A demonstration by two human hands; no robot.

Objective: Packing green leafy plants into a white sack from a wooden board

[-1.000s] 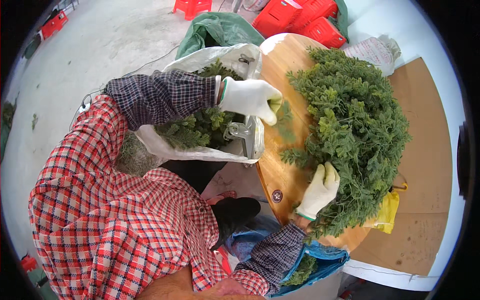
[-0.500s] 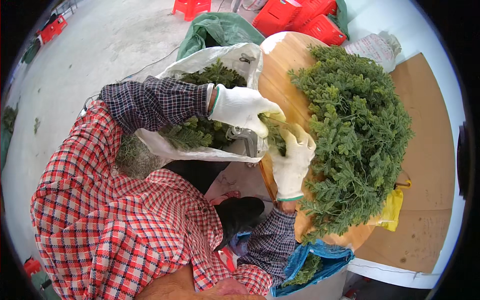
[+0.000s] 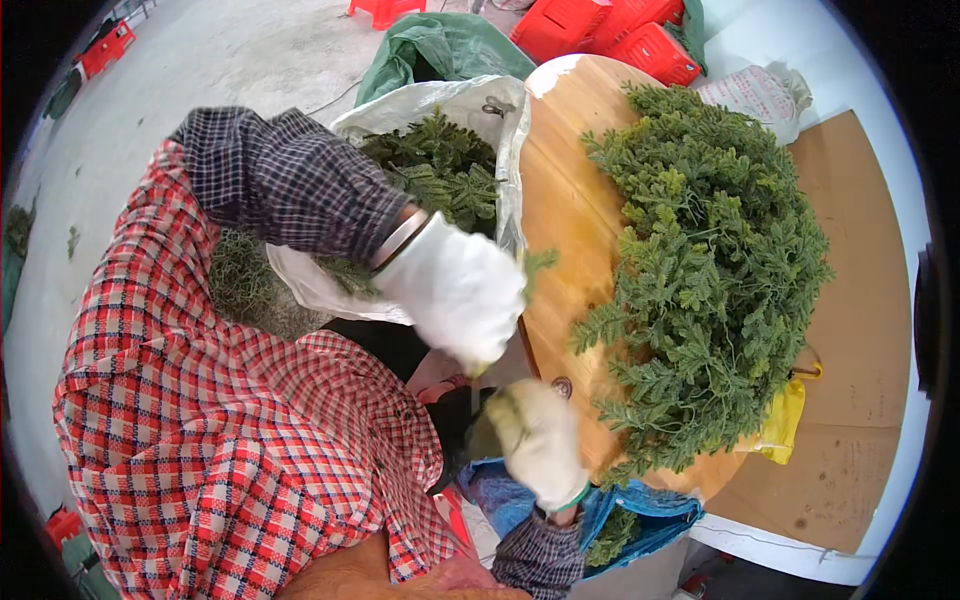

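Sprig (image 3: 540, 262) of feathery evergreen juts out beside the knuckles of your left hand (image 3: 455, 290), curled tight around it. Motion blur hides your right hand's (image 3: 540, 440) grip, so I cannot tell. Both wear pale knit gloves (image 3: 430, 262); bushy evergreen branches (image 3: 715, 290) cover smooth, grained wooden table (image 3: 560, 150).

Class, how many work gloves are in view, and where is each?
2 gloves: one on the left hand, in front of the white bag; the other on the right hand, near the blue bag. Others could be hidden.
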